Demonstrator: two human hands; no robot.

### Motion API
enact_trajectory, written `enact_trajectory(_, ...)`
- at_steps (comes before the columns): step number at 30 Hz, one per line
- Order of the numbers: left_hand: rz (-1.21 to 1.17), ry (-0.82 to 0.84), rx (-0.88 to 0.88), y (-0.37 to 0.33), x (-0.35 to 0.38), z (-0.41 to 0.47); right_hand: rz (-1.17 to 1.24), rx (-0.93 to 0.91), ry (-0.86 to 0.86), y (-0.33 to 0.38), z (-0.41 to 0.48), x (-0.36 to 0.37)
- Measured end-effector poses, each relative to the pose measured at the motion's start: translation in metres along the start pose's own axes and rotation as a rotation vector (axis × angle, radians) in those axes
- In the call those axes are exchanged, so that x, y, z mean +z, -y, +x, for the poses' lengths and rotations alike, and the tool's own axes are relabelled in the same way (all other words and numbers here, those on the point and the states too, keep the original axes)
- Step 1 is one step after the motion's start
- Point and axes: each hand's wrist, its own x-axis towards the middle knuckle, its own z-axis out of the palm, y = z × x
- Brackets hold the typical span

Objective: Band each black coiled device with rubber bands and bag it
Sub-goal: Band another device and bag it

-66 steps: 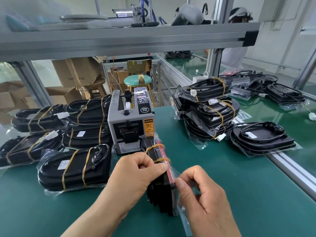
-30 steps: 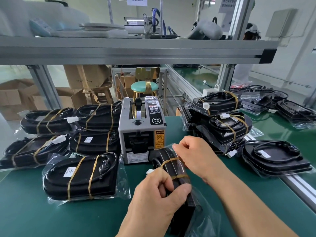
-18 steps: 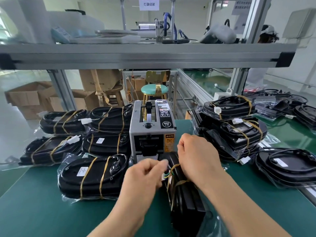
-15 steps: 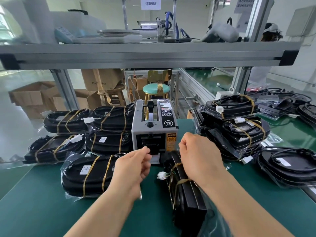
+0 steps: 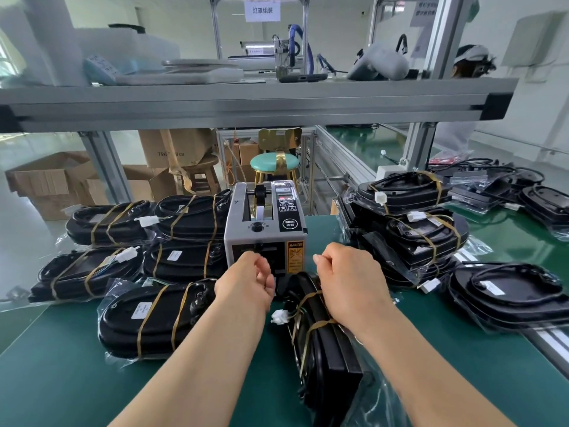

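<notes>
The left hand (image 5: 246,278) has let go of the banded black device (image 5: 326,349) and moved to the front of the tape dispenser (image 5: 264,232). Its fingers are curled at the slot, but whether they pinch tape I cannot tell. The right hand (image 5: 348,282) still grips the far end of the device, which stands on edge in its clear bag (image 5: 378,402) at near centre, so taping the bag shut seems next.
</notes>
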Motion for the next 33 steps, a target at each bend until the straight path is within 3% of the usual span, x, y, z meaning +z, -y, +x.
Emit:
enact_trajectory(4, 0.078, 0.109, 0.196, 0.004, -0.014, -0.011, 0.146, 0.032, 0.006, -0.002, -0.002, -0.002)
enact_trajectory(8, 0.423, 0.492, 0.391, 0.003, -0.033, -0.033, 0.16, 0.103, 0.038, -0.009, 0.0, -0.001)
enact_trajectory(10, 0.631, 0.583, 0.454, 0.002, -0.033, -0.038, 0.171, 0.12, 0.062, -0.01, 0.001, 0.002)
enact_trajectory(13, 0.897, 0.594, 0.525, 0.0, -0.025, -0.037, 0.227, 0.149, 0.067, -0.008, 0.0, 0.006)
enact_trajectory(16, 1.002, 0.625, 0.525, -0.003, -0.02, -0.031, 0.292, 0.178, 0.083, -0.007, 0.0, 0.009)
enact_trajectory(33, 1.021, 0.687, 0.622, 0.002, -0.013, -0.02, 0.391, 0.21, 0.146, -0.01, 0.002, 0.01)
